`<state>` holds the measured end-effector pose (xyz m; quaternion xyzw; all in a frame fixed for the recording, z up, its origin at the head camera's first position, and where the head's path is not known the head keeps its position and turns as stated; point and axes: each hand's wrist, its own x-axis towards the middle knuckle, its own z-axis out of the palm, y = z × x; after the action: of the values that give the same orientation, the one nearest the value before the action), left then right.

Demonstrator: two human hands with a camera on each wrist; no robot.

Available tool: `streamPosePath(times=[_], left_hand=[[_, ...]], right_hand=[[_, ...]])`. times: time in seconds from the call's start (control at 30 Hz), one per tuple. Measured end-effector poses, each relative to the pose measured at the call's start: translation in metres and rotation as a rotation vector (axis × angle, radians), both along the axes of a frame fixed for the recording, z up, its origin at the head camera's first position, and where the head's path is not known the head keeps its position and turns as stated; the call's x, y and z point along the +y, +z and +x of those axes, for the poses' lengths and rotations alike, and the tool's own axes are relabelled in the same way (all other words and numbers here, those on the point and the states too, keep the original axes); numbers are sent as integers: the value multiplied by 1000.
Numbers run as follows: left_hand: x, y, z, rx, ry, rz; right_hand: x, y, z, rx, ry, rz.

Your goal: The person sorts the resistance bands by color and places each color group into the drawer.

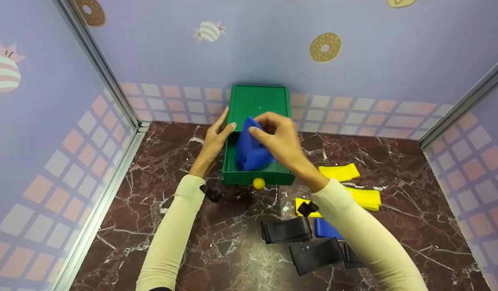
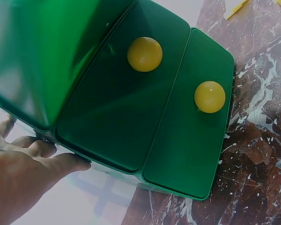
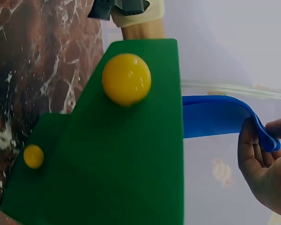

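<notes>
A green drawer box (image 1: 259, 103) stands against the back wall, its upper drawer (image 1: 236, 178) pulled out toward me. My right hand (image 1: 283, 139) pinches a folded blue resistance band (image 1: 253, 151) between thumb and fingers, above the pulled-out drawer. In the right wrist view, the band (image 3: 215, 117) hangs from the fingertips and passes behind the drawer front (image 3: 131, 154). With fingers extended, my left hand (image 1: 215, 141) rests along the box's left side, thumb near the top edge. Round yellow knobs (image 2: 145, 54) mark the two drawer fronts seen in the left wrist view.
On the dark red marble surface to the right lie folded yellow bands (image 1: 339, 172), black bands (image 1: 287, 230) and another blue band (image 1: 327, 229), partly under my right forearm. Patterned walls close in the left, back and right sides.
</notes>
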<state>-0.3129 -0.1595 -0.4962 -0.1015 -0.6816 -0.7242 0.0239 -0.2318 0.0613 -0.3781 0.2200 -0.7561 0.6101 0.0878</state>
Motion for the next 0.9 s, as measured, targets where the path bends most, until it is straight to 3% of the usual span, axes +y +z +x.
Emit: streamPosePath(times=[0.33, 0.57, 0.67, 0.9], left_hand=[[3, 2, 0, -24, 0, -16], [5, 24, 16, -25, -31, -2], [4, 28, 19, -18, -38, 14], [0, 2, 1, 2, -17, 10]], right_hand=[[-4, -31, -12, 25, -27, 54], [13, -46, -17, 17, -92, 166], [19, -49, -18, 21, -113, 247], [26, -52, -21, -2, -117, 445]])
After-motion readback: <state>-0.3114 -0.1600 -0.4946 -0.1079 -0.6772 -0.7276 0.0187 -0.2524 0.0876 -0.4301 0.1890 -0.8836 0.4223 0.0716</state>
